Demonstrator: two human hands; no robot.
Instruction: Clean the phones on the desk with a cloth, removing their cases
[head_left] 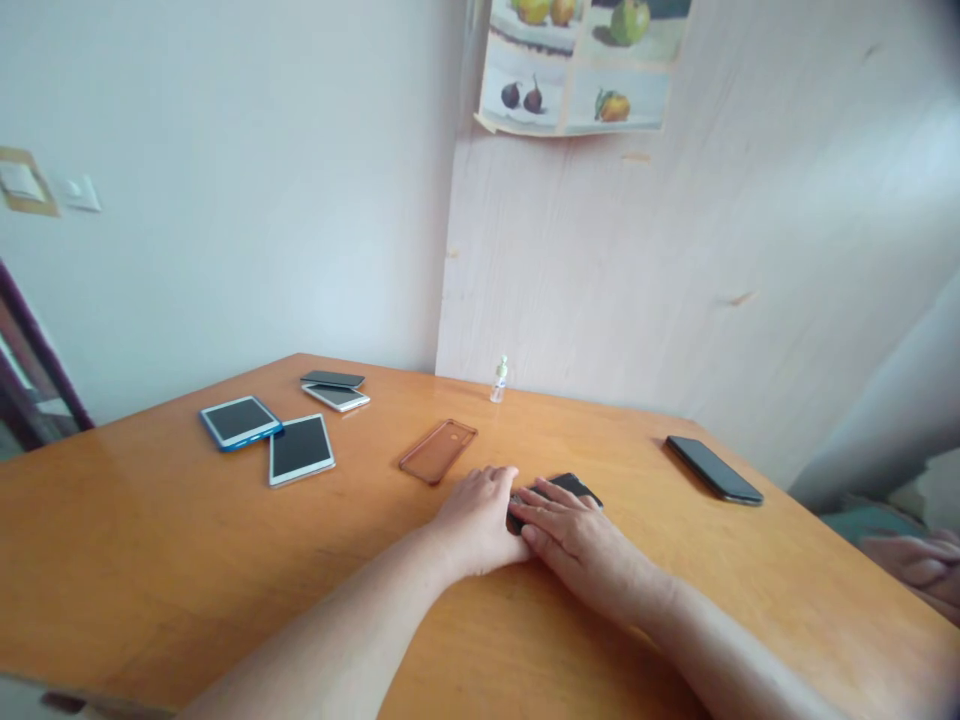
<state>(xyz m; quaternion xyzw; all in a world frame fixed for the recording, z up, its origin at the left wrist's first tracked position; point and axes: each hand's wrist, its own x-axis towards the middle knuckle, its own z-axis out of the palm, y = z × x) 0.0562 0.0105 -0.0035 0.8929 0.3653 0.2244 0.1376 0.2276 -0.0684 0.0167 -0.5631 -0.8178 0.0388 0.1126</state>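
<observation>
A black phone [577, 487] lies on the table in front of me, mostly covered by my hands. My left hand [480, 522] is curled against its left end, fingers close together and partly hidden. Flat across the top of the phone rests my right hand [574, 540], fingers stretched out and slightly apart. The two hands touch near the phone's lower left corner. Just beyond my left hand lies a see-through brownish phone case [439, 452].
Left on the wooden table [150, 560] are a white tablet [301, 448], a blue-cased tablet [240, 421] and two stacked phones [334, 390]. A small spray bottle [499, 382] stands by the wall. Another dark phone [712, 468] lies right, near bedding-like cloth.
</observation>
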